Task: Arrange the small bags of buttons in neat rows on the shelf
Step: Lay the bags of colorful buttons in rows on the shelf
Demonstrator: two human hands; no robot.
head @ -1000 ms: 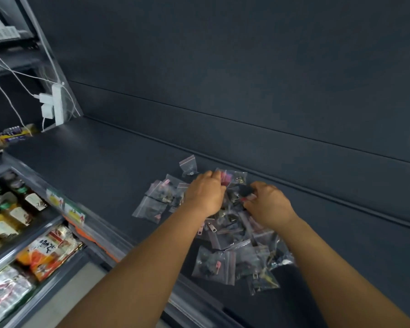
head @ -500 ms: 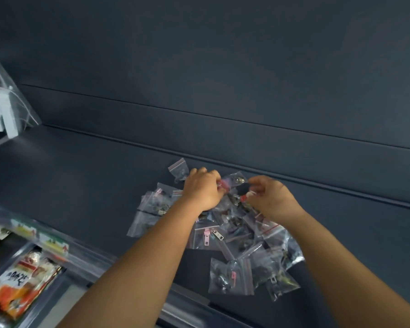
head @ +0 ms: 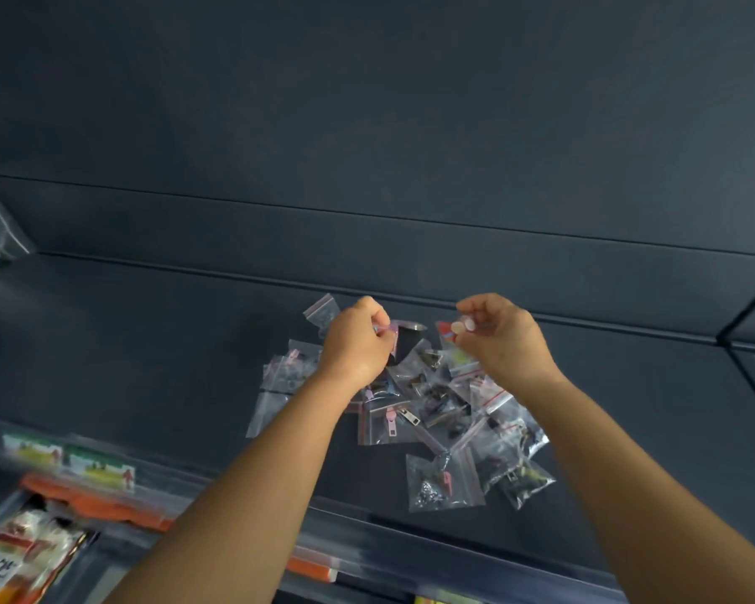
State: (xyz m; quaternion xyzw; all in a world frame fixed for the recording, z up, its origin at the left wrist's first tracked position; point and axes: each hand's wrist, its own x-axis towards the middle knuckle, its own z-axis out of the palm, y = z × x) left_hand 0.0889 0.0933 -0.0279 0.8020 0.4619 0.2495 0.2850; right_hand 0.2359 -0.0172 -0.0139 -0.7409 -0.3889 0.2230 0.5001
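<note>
1. Left hand (head: 358, 346) at frame centre, fingers curled and pinching a small bag (head: 394, 337) by its pink-striped top; right hand (head: 500, 337) just right of it, pinching a bag with pale round buttons (head: 463, 327). Hands apart, both raised above the pile.
2. Remaining bags of buttons (head: 432, 411) heaped in disorder at centre-right on the dark shelf (head: 149, 342) — overlapping, no rows formed yet.
3. Risk: slick plastic, pinched at an edge only — likely to slip and drop back into the heap.
4. Risk: neighbouring bags likely to be dragged out of place when lifting from the overlapping pile.
5. Risk: lowest bags (head: 445, 481) near the shelf's front edge; a nudge could send them over onto the packaged goods (head: 22, 547) at lower left.
6. Seals not legible; spillage cannot be ruled out.
</note>
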